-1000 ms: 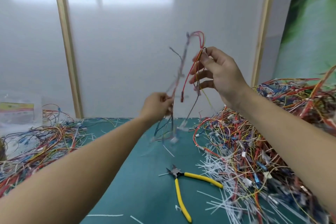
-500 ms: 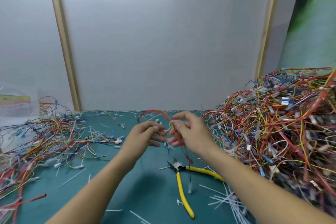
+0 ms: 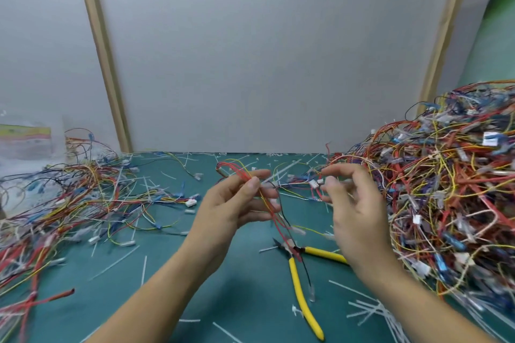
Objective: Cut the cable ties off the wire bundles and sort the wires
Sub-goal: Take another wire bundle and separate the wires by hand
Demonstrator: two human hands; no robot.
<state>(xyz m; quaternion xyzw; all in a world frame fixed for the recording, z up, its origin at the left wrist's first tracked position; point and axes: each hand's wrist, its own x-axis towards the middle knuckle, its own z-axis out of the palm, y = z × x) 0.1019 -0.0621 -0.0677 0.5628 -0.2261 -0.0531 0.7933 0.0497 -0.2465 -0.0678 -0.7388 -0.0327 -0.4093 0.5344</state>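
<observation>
Left hand: the left hand (image 3: 239, 203) is up over the middle of the desk (image 3: 139, 301), thumb and forefinger pinching a thin bunch of red and yellow wires (image 3: 234, 167). A loop stands above the fingers and the tails trail down toward the near side.
Right hand: the right hand (image 3: 354, 203) hovers just right of it with its fingers curled. Thumb and forefinger tips sit right at two small white connectors (image 3: 315, 183), and it cannot be told whether they actually pinch them.
Cutters: the yellow-handled cutters (image 3: 299, 287) lie flat on the desk, near and slightly right, with nobody touching them.
Snag risk: the hanging tails cross right over the cutter head, so a quick lift could catch there and tug the tool along.
Pile risk: the big tangled heap (image 3: 446, 189) on the right crowds the right forearm. A sweep that way would likely drag loose strands back into the bunch.
Slip risk: it is a light pinch on skinny wires, so a sharp pull at the connectors could strip them out and drop them in the wrong place.
Open room: there is green desk in the middle and near left, though it is littered with cut ties (image 3: 373, 312).
Edges: a wall panel (image 3: 264, 64) closes the far side, the spread-out wires (image 3: 55, 198) fill the left, and the heap walls off the right.
</observation>
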